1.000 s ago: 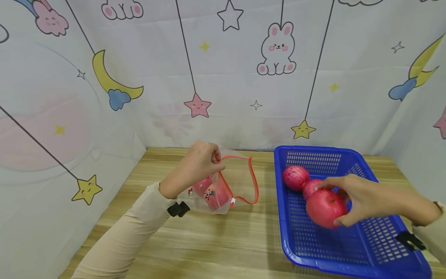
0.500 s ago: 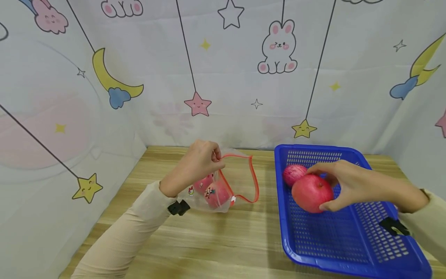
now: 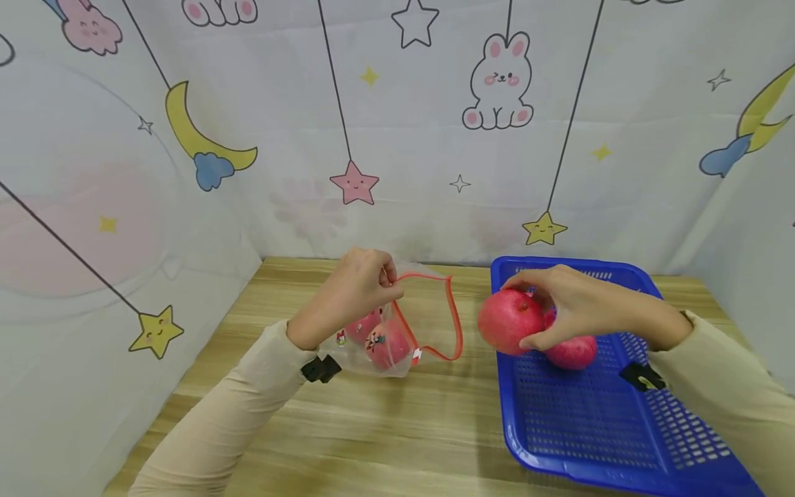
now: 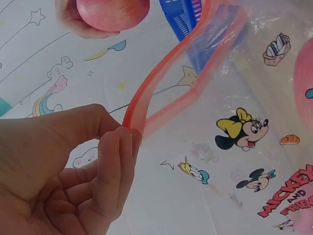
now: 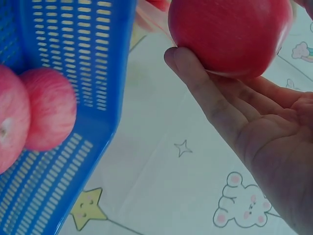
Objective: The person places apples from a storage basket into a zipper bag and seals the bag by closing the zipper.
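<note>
My left hand (image 3: 368, 281) pinches the orange-red edge of a clear plastic zip bag (image 4: 234, 161) printed with cartoon figures. The bag's mouth gapes toward the right, and apples (image 3: 390, 345) lie inside it. My right hand (image 3: 574, 304) grips a large red apple (image 3: 506, 322) from the right, fingers over the top and thumb below. That apple is held up over the left rim of the blue basket (image 3: 507, 414), just right of the bag's mouth. Two more apples (image 5: 50, 108) are in the basket, partly covered by the right hand in the head view.
The basket stands on the right of a wood-grain table (image 3: 373, 435), its mesh floor showing toward the front. Behind and at the sides hang white cloths (image 3: 422, 221) printed with stars, moons and rabbits.
My right hand has carried the apple leftward and up from inside the basket to its left rim. The left hand keeps its pinch on the bag in the same place.
</note>
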{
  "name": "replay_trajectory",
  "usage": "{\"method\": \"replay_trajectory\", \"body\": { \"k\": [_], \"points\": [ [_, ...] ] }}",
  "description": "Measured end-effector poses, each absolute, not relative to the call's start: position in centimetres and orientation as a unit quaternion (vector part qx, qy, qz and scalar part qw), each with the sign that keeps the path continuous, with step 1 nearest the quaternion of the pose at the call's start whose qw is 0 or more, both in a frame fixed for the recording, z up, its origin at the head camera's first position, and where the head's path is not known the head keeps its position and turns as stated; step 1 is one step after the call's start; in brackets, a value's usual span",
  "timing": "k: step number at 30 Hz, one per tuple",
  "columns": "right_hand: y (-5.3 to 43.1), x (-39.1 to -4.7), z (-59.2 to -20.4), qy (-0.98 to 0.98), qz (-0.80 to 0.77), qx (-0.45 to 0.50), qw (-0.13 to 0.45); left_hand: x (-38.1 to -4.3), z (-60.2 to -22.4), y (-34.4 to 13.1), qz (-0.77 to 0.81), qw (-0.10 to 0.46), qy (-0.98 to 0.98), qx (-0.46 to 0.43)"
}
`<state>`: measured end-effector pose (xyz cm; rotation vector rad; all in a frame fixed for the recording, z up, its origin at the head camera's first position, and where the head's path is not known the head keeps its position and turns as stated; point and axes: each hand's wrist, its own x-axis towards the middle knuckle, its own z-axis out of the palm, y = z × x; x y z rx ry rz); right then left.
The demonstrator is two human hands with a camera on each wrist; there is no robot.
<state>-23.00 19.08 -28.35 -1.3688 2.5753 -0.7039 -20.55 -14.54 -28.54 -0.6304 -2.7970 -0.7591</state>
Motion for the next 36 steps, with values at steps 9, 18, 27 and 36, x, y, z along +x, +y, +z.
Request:
{"method": "replay_trajectory", "body": {
  "k": [9, 18, 27, 36],
  "points": [
    [16.0, -24.5, -28.5, 0.855, -0.226, -0.462, 0.065, -20.6, -28.5, -14.5, -0.258, 0.091, -0.939, -0.21],
    [13.8, -25.4, -28.8, 0.852, -0.235, -0.463, 0.073, -20.7, -28.4, -14.4, -0.253, 0.101, -0.939, -0.209],
    [12.1, -25.7, -29.5, 0.859, -0.245, -0.447, 0.06, -20.7, -28.4, -14.4, -0.25, 0.104, -0.94, -0.209],
    [10.5, -25.6, -30.0, 0.875, -0.25, -0.413, 0.037, -20.7, -28.3, -14.3, -0.254, 0.101, -0.939, -0.208]
  ]
}}
